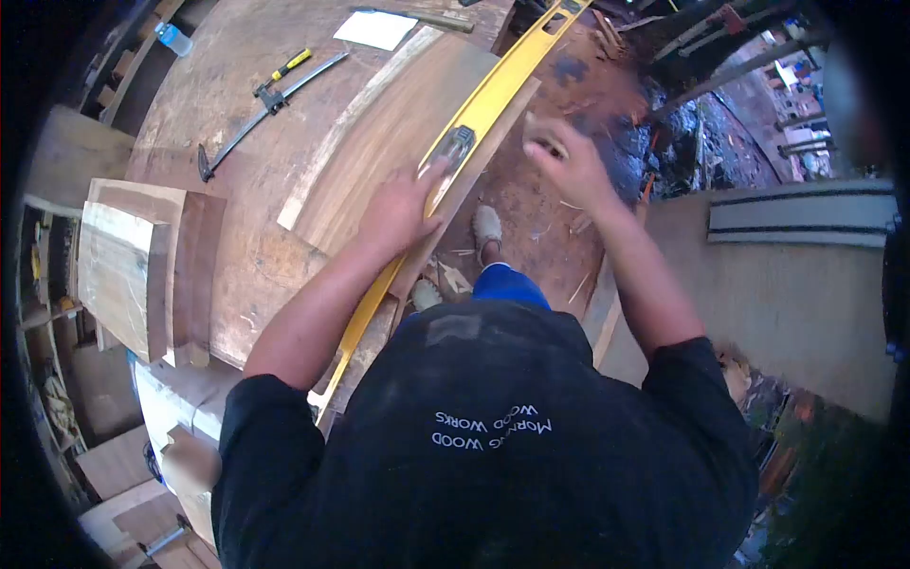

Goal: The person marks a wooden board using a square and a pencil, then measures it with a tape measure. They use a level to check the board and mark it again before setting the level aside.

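A long yellow spirit level (500,81) lies lengthwise along a wooden board (379,152) near its right edge. My left hand (403,209) rests on the level and grips it, the fingers close to its dark vial window. My right hand (569,161) is raised in the air to the right of the board, apart from the level. Its fingers are curled together and slightly blurred; whatever they may hold is too small to make out.
On the workbench (270,247) lie a bar clamp (270,104) with a yellow handle and a white paper sheet (374,29). A plastic bottle (173,39) is at the far left. Thick wood slabs (123,266) stand at left. Wood scraps litter the floor; a large pale panel (796,294) is at right.
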`<state>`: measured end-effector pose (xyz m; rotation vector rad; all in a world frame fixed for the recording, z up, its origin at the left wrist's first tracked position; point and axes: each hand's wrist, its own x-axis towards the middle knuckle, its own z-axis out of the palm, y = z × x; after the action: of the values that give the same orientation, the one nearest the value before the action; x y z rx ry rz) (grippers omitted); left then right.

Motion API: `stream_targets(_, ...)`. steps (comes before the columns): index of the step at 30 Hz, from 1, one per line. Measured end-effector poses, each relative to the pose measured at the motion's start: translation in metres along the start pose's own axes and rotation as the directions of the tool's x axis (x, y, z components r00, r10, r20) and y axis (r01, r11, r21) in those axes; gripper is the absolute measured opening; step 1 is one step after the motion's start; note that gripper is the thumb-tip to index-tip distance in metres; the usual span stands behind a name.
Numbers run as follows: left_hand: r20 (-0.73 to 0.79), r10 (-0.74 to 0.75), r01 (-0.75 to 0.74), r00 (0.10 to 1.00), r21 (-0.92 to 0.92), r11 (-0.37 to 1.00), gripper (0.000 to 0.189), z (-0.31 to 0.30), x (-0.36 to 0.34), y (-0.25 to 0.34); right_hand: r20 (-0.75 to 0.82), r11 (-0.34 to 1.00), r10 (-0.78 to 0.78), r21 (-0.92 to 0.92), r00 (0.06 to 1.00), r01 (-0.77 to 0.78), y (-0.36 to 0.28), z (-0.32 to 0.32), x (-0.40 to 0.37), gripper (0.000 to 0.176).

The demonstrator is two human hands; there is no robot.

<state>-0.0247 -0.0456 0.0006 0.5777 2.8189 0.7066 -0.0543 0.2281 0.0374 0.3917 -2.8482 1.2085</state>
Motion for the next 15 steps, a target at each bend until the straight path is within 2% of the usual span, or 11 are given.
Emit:
stream_targets(1, 0.001, -0.019, 0.019, 1.000, 0.000, 1.000, 0.075, 0.001, 0.001, -0.001, -0.007, 0.989, 0.023, -0.149, 1.000, -0.024, 0.004, -0.008, 0.022, 0.044)
stream_targets(2, -0.051, -0.016, 0.008, 0.999, -0.141, 0.990, 0.075, 0.002, 0.003, -0.005, 0.012, 0.990, 0.016, -0.139, 1.000, -0.014, 0.017, -0.012, 0.046, 0.044)
stream_targets(3, -0.104, -0.026, -0.004, 0.994, -0.278, 0.961, 0.075, 0.002, 0.004, -0.010, 0.017, 0.957, -0.163, -0.241, 0.987, 0.162, 0.031, -0.014, 0.074, 0.056)
stream_targets(4, -0.103, -0.060, 0.029, 0.993, -0.278, 0.960, 0.075, -0.001, 0.006, -0.014, 0.039, 0.883, -0.339, -0.332, 0.940, 0.333, 0.042, -0.013, 0.099, 0.068)
stream_targets(5, -0.113, -0.101, 0.061, 0.988, -0.311, 0.948, 0.075, -0.007, 0.009, -0.017, 0.061, 0.883, -0.355, -0.306, 0.933, 0.356, 0.048, -0.014, 0.123, 0.068)
stream_targets(7, -0.124, -0.193, 0.140, 0.973, -0.346, 0.928, 0.075, -0.021, 0.014, -0.021, 0.257, 0.681, -0.531, -0.437, 0.807, 0.587, 0.057, -0.010, 0.168, 0.084)
stream_targets(9, -0.120, -0.248, 0.186, 0.961, -0.382, 0.905, 0.073, -0.038, 0.020, -0.019, 0.367, 0.627, -0.581, -0.368, 0.727, 0.687, 0.076, 0.004, 0.211, 0.087)
stream_targets(11, -0.106, -0.296, 0.238, 0.949, -0.374, 0.896, 0.072, -0.051, 0.027, -0.018, 0.668, 0.577, -0.473, -0.257, 0.574, 0.776, 0.086, 0.021, 0.243, 0.088)
stream_targets(12, -0.142, -0.239, 0.188, 0.961, -0.302, 0.935, 0.072, -0.056, 0.029, -0.019, 0.748, 0.624, -0.397, -0.205, 0.532, 0.754, 0.073, 0.019, 0.245, 0.083)
stream_targets(13, -0.173, -0.175, 0.135, 0.969, -0.225, 0.965, 0.071, -0.061, 0.031, -0.017, 0.762, 0.618, -0.418, -0.160, 0.494, 0.770, 0.074, 0.023, 0.251, 0.083)
stream_targets(15, -0.211, -0.255, 0.210, 0.944, -0.214, 0.954, 0.070, -0.071, 0.032, -0.008, 0.717, 0.615, -0.573, 0.056, 0.397, 0.786, 0.083, 0.030, 0.267, 0.072)
